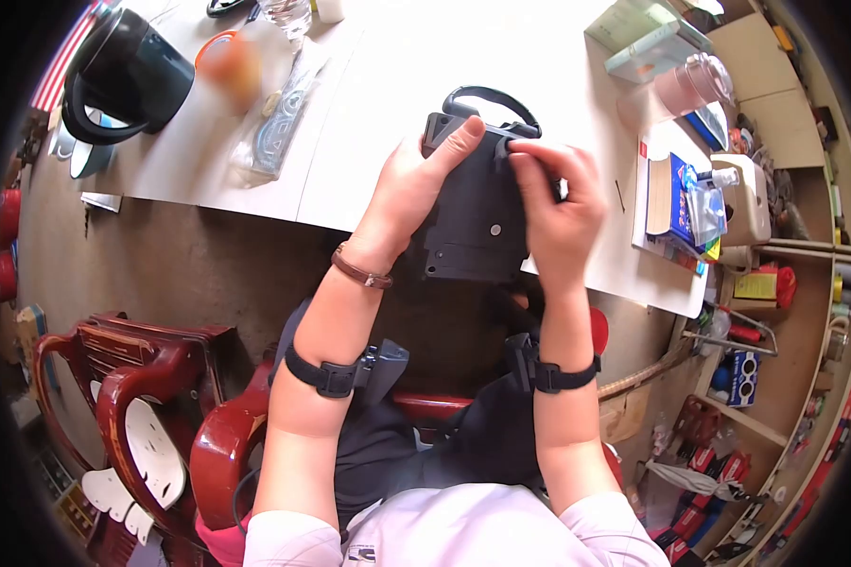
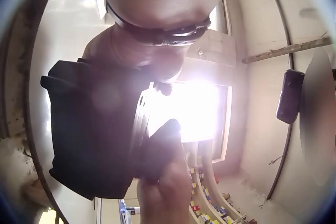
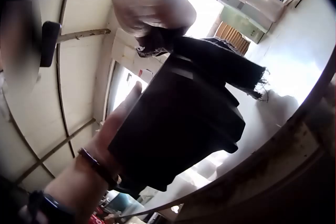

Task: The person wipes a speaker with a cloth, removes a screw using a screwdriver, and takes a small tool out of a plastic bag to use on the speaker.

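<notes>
A black, flat, rectangular plastic case [image 1: 470,203], with a small round silvery spot on its face, is held up over the table's front edge. My left hand [image 1: 411,194] grips its left side, thumb across the upper corner. At the upper right corner, my right hand [image 1: 565,203] pinches a black strap [image 1: 503,151] between thumb and fingers. Beyond the case a dark band [image 1: 492,92] curves up in a loop. The right wrist view shows the strap as dark cloth with frayed ends [image 3: 254,85]. From below, the left wrist view shows the case's stepped underside [image 2: 94,129].
On the white table [image 1: 369,113] a black kettle [image 1: 128,76] and a clear plastic pack [image 1: 279,128] stand left. A pink bottle [image 1: 686,90] and a blue book [image 1: 669,198] are at the right. Red wooden chairs [image 1: 151,387] stand lower left; cluttered shelves [image 1: 794,312] line the right.
</notes>
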`<state>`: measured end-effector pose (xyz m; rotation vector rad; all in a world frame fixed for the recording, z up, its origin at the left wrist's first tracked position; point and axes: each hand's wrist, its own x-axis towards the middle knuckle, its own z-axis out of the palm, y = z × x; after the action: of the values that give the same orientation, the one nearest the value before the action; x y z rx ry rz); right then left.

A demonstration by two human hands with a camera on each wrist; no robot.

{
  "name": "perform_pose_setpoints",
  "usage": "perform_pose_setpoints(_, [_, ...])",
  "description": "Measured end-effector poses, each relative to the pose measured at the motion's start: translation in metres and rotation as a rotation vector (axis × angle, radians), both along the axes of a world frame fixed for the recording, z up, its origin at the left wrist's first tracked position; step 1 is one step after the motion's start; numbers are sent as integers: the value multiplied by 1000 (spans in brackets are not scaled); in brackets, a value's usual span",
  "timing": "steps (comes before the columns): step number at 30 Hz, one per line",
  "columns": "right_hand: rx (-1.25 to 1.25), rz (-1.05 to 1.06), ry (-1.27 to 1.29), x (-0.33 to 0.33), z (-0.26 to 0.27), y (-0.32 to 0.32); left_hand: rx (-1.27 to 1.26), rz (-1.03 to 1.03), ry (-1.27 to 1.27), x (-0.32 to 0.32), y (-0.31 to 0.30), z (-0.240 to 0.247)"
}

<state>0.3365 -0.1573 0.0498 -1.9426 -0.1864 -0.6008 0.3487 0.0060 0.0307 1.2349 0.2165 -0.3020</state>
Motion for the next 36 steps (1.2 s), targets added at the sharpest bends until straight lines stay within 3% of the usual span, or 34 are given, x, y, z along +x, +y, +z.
perform_pose_setpoints(1, [-160, -18, -88, 0, -3, 5, 8, -11, 2, 0, -3, -2])
perform_pose_setpoints(2, [-154, -25, -86, -2, -6, 5, -20, 24, 8, 0, -5, -4])
perform_pose_setpoints(7, [-286, 435, -43, -19, -8, 8, -217, 94, 33, 3, -1, -16])
perform_pose_setpoints(9, [-278, 506, -6, -23, -4, -3, -337, 120, 34, 7, 3, -18])
perform_pose_setpoints(11, [-252, 433, 81, -23, 0, -17, -282, 101, 40, 7, 6, -12])
perform_pose_setpoints(15, [-255, -59, -17, -7, -3, -51, -422, 240, 44, 8, 2, -6])
perform_pose_setpoints(17, [-72, -184, 170, -4, -10, -66, -587, 293, 18, 6, 0, 6])
perform_pose_setpoints(18, [-72, -182, 170, -2, -15, -73, -637, 277, 3, 6, 2, 6])
perform_pose_setpoints(20, [-374, -188, 108, 1, -22, -80, -607, 260, -16, 4, 1, 12])
perform_pose_setpoints(23, [-337, -222, 116, 0, -17, -75, -566, 233, -35, -3, 2, 26])
perform_pose_setpoints(25, [-252, -152, 171, -3, -12, -73, -555, 221, -37, -8, 3, 30])
perform_pose_setpoints(27, [336, 219, 436, -8, -10, -70, -535, 242, -27, -11, 2, 32])
perform_pose_setpoints(28, [404, 333, 469, -11, -7, -66, -535, 240, -29, -12, 2, 33])
perform_pose_setpoints(29, [404, 332, 466, -13, -4, -60, -528, 240, -26, -13, 2, 34])
perform_pose_setpoints(32, [473, 597, 536, -14, -7, -51, -520, 248, -26, -15, 3, 35])
perform_pose_setpoints(36, [376, 572, 568, -19, 5, -38, -521, 254, -38, -15, 7, 36])
